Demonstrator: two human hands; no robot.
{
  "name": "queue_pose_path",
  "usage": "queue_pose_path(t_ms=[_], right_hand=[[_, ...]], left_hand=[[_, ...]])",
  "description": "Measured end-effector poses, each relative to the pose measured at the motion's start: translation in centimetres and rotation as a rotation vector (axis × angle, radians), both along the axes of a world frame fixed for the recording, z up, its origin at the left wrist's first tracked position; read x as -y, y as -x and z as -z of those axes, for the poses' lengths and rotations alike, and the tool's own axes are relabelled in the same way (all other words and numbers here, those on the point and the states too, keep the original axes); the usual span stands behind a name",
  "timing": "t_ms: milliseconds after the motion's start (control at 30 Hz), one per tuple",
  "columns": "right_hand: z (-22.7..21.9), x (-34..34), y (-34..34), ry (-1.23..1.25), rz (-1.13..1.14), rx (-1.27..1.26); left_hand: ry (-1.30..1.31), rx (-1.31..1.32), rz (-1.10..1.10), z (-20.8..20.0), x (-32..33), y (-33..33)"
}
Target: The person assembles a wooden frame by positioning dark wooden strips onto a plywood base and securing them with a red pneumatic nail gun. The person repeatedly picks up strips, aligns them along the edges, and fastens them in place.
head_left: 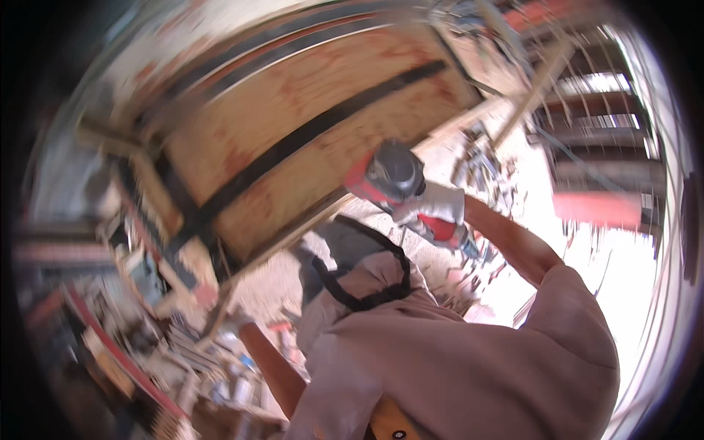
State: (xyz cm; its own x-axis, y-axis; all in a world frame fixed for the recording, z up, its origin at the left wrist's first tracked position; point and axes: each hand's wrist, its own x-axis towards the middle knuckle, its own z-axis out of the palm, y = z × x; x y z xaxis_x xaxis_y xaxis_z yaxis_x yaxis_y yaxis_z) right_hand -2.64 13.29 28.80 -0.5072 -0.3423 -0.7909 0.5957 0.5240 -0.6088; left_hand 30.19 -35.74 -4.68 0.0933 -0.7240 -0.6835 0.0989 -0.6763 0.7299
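My right hand, in a pale glove, is wrapped round the handle of a red-and-black power tool that looks like a nail gun. Its dark rounded head lies over the near edge of a large wooden panel. From the handle's lower end sticks a fitting with some blue on it. My left hand, lower left, is close to a narrow wooden strip by the panel's near left corner. Blur smears its fingers, so I cannot tell whether it grips the strip. Dark bands cross the panel, and reddish stains mark it.
Wood offcuts and scraps litter the ground at lower left, beside a long red-edged piece. More debris lies beyond my right hand. A slanting timber stands at upper right, near dark stacked beams.
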Motion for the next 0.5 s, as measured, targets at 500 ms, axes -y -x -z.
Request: queue_pose_path(t_ms=[500], right_hand=[[18.3, -25.5, -43.5, -0.528, 1.020, 0.307]], left_hand=[[1.050, -0.031, 1.883, -11.7, -38.7, 26.2]])
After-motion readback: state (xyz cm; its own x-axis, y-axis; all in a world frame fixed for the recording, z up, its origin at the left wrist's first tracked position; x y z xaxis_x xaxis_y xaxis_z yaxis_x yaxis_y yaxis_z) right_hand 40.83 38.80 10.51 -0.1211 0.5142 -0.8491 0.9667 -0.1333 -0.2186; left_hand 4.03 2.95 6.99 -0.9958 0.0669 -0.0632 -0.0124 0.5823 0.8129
